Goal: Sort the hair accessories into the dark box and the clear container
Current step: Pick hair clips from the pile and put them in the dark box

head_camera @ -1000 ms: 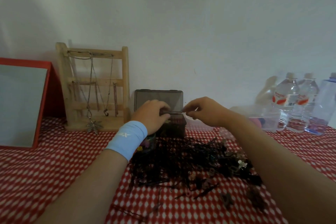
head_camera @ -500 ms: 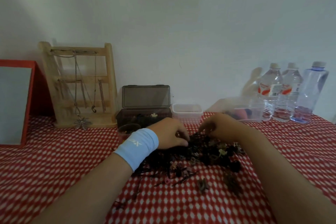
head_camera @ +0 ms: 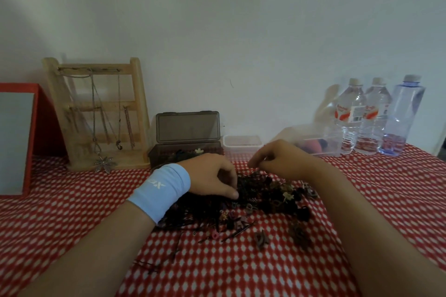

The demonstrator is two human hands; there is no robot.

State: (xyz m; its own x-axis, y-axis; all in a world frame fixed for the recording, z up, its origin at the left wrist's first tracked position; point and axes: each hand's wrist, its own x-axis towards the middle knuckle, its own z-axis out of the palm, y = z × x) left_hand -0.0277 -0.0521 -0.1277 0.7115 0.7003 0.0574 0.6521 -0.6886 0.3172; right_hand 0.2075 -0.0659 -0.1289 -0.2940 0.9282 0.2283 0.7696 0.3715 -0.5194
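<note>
Both hands have come from the dark box (head_camera: pixel 184 152) down to the pile of hair accessories (head_camera: pixel 263 198) before it. Left hand (head_camera: pixel 210 176) curls its fingers into the pile; what it holds is unclear. Right hand (head_camera: pixel 282 161) pinches, it seems, a thin pin (head_camera: pixel 247 170) near the clear container (head_camera: pixel 242 143).

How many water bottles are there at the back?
3. They stand in a row at the back right: a red-labelled bottle on the left, a second red-labelled bottle in the middle, a taller bluish bottle on the right. None seems hidden.
</note>
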